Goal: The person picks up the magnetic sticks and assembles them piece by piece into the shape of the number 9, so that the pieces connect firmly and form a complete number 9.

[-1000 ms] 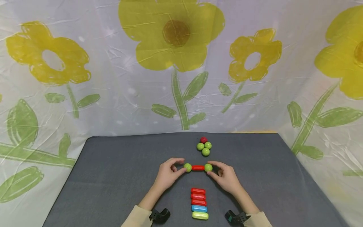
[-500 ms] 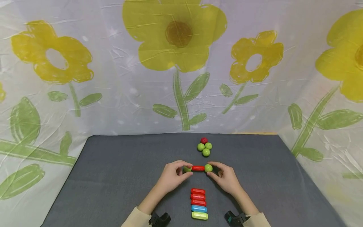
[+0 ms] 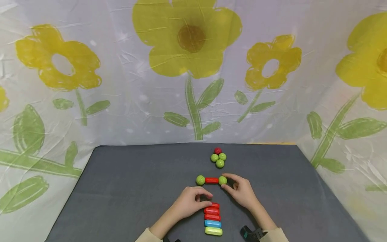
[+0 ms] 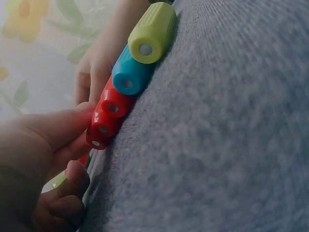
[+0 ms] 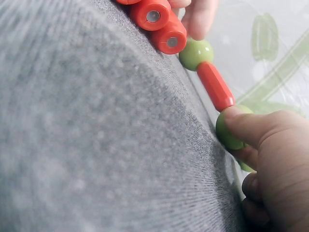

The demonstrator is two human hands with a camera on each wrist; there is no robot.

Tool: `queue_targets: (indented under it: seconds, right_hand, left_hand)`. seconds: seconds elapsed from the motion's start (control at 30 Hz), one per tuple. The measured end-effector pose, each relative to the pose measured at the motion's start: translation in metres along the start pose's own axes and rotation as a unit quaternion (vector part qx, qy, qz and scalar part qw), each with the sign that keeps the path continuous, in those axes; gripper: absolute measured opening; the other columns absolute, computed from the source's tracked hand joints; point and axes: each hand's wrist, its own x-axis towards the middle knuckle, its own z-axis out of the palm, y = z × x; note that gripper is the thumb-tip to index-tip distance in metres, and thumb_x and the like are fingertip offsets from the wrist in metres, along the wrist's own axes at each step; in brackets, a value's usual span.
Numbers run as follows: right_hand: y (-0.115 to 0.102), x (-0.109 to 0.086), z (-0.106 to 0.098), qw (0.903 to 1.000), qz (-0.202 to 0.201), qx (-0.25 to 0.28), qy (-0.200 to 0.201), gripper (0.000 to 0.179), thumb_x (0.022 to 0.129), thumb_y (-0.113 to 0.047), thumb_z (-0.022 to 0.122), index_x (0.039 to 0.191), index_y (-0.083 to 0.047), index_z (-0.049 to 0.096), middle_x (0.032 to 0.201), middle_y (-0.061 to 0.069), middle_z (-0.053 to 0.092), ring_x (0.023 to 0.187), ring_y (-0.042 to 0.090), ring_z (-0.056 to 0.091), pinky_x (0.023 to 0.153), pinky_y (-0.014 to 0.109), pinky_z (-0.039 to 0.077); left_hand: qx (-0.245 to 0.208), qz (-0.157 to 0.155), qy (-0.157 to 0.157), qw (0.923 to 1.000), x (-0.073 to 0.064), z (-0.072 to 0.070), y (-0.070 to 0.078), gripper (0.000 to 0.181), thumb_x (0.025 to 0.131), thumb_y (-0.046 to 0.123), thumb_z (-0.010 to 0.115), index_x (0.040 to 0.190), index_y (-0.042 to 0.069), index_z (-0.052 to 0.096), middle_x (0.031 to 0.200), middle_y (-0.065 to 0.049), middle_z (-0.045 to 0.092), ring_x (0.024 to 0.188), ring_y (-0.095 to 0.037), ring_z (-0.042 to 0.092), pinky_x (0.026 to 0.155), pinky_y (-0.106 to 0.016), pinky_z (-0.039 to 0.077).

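Note:
My right hand [image 3: 242,191] pinches a green ball [image 3: 222,180] between thumb and index finger. That ball sits at the right end of a red magnetic rod [image 3: 211,180], with another green ball [image 3: 200,180] on the left end. My left hand [image 3: 191,201] is at the top of a column of rods, its thumb at the uppermost red rod [image 3: 215,205] and its index finger raised apart from it. In the left wrist view, the thumb [image 4: 72,121] lies against the red rods [image 4: 104,122]; the far side of the contact is hidden.
Below the red rods lie a blue rod [image 3: 213,223] and a yellow-green rod [image 3: 213,231], side by side. Farther back, a red ball [image 3: 217,151] touches a cluster of green balls [image 3: 220,163]. Everything lies on a dark grey cloth [image 3: 136,174].
My left hand first closed over the left green ball, then left it and came down to the top of the rod column. The right hand stays at its ball.

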Motion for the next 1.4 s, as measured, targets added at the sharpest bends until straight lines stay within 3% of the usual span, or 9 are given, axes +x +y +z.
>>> queue_targets:
  seconds: [0.37,0.6,0.97,1.4]
  right_hand:
    - [0.000,0.000,0.000,1.0000,-0.005,0.007,0.002,0.040,0.092,-0.022,0.086,0.130,-0.014,0.076,0.053,-0.011,0.035,0.040,-0.003,0.024,0.044,0.020,0.025]
    - [-0.001,0.001,-0.001,1.0000,0.000,0.004,0.001,0.040,0.092,-0.022,0.086,0.130,-0.014,0.076,0.054,-0.010,0.036,0.040,-0.002,0.025,0.045,0.020,0.026]
    - [-0.003,0.001,-0.001,0.9999,0.008,0.005,-0.005,0.041,0.092,-0.022,0.086,0.130,-0.013,0.076,0.055,-0.010,0.037,0.042,-0.001,0.025,0.046,0.020,0.025]
    - [-0.002,0.001,-0.001,0.9999,0.002,0.011,-0.001,0.040,0.091,-0.021,0.086,0.130,-0.013,0.076,0.055,-0.011,0.035,0.042,-0.004,0.023,0.045,0.019,0.025]
  left_hand:
    - [0.066,0.039,-0.043,0.9961,-0.001,-0.005,0.003,0.009,0.094,0.026,0.084,0.102,0.022,0.086,0.095,0.018,0.074,0.056,0.004,0.047,0.054,-0.017,0.043]
    - [0.069,0.028,-0.056,0.9957,0.000,-0.007,0.004,0.013,0.092,0.026,0.086,0.104,0.023,0.085,0.096,0.019,0.073,0.055,0.002,0.046,0.053,-0.017,0.041]
    - [0.075,0.034,-0.042,0.9957,-0.002,-0.002,-0.001,0.020,0.087,0.031,0.090,0.106,0.025,0.085,0.097,0.020,0.073,0.057,0.003,0.047,0.054,-0.017,0.042]
    - [0.099,0.040,-0.013,0.9942,-0.004,0.003,0.001,0.014,0.090,0.029,0.088,0.102,0.025,0.084,0.096,0.019,0.073,0.059,0.004,0.048,0.055,-0.017,0.042]
